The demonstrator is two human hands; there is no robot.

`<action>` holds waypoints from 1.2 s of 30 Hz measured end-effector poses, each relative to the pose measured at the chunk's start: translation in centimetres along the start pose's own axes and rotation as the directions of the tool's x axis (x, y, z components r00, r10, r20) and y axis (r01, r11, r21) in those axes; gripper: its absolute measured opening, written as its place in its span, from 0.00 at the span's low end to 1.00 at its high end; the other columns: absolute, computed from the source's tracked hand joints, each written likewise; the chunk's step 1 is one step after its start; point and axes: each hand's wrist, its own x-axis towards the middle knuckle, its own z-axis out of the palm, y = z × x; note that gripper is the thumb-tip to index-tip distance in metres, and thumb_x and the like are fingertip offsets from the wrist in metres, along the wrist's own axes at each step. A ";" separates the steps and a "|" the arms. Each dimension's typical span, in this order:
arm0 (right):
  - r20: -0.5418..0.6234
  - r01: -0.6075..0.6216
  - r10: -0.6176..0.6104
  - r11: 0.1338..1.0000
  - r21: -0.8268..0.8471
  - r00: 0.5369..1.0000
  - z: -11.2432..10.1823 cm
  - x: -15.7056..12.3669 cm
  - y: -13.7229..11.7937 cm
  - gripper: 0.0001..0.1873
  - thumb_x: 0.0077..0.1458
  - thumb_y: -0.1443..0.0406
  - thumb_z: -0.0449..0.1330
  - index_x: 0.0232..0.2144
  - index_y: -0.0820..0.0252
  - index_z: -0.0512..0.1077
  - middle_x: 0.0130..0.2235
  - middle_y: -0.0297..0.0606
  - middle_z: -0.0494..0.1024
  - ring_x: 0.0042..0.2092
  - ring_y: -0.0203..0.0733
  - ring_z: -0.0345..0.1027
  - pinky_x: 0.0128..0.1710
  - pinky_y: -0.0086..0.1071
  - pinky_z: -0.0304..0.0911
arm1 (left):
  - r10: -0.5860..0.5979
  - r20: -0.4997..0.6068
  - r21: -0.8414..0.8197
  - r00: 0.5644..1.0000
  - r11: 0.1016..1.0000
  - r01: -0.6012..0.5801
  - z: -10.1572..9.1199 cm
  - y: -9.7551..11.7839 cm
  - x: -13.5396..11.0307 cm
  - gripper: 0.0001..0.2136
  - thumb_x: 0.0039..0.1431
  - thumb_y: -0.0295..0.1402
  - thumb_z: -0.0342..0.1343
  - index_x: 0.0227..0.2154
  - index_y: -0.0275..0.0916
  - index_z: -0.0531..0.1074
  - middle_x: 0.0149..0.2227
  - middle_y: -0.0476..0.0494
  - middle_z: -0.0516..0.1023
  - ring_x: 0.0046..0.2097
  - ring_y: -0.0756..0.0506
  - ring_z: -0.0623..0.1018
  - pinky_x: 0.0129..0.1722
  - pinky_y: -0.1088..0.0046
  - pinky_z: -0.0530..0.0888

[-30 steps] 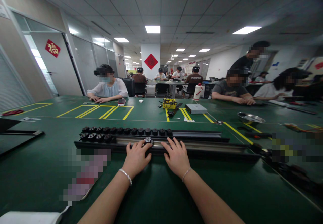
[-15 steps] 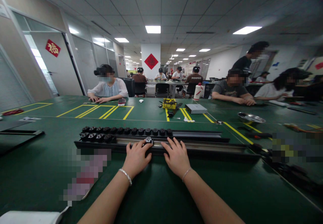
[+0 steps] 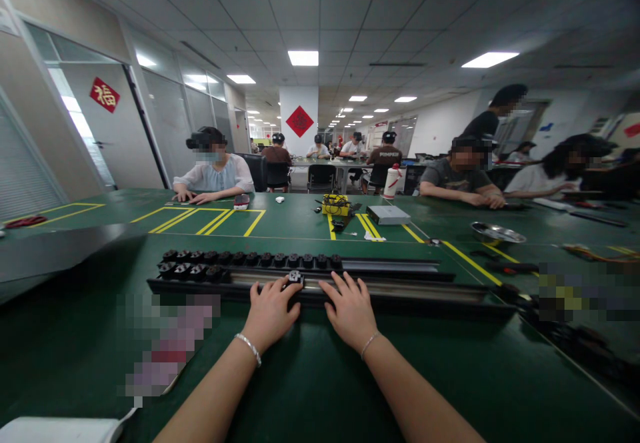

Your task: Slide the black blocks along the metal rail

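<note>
Grey sheet point(image 3: 55, 256) has swung inward; your front rail point(image 3: 200, 290) carries four socket modules point(image 3: 198, 272), a fifth point(image 3: 295, 276) at your half-curled left hand point(image 3: 271, 310), grip unclear, bare track point(image 3: 410, 288) remaining past your splayed, empty right hand point(image 3: 351, 306).

Black module point(image 3: 295, 276) (lower part hidden) behind left hand point(image 3: 270, 313).

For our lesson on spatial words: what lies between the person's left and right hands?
Head view: a stretch of the front rail, with green tabletop nearer, lies between left hand and right hand.
</note>
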 end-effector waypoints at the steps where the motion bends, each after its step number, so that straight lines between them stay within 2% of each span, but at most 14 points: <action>1: 0.002 0.001 -0.001 1.000 0.000 1.000 0.0 0.0 0.0 0.24 0.54 0.60 0.51 0.54 0.40 0.59 0.60 0.33 0.59 0.61 0.48 0.46 0.57 0.48 0.37 | -0.003 0.004 0.001 1.000 1.000 0.003 0.0 0.0 0.0 0.17 0.53 0.40 0.48 0.48 0.55 0.66 0.53 0.46 0.68 0.52 0.41 0.67 0.55 0.49 0.51; 36: 0.013 -0.007 0.007 1.000 -0.002 1.000 -0.2 0.0 -0.1 0.24 0.54 0.60 0.51 0.54 0.39 0.59 0.60 0.33 0.58 0.61 0.49 0.46 0.57 0.48 0.37 | -0.001 0.052 0.018 0.999 1.000 0.000 -0.5 0.2 0.0 0.19 0.53 0.39 0.48 0.50 0.56 0.64 0.55 0.46 0.67 0.53 0.40 0.66 0.55 0.49 0.51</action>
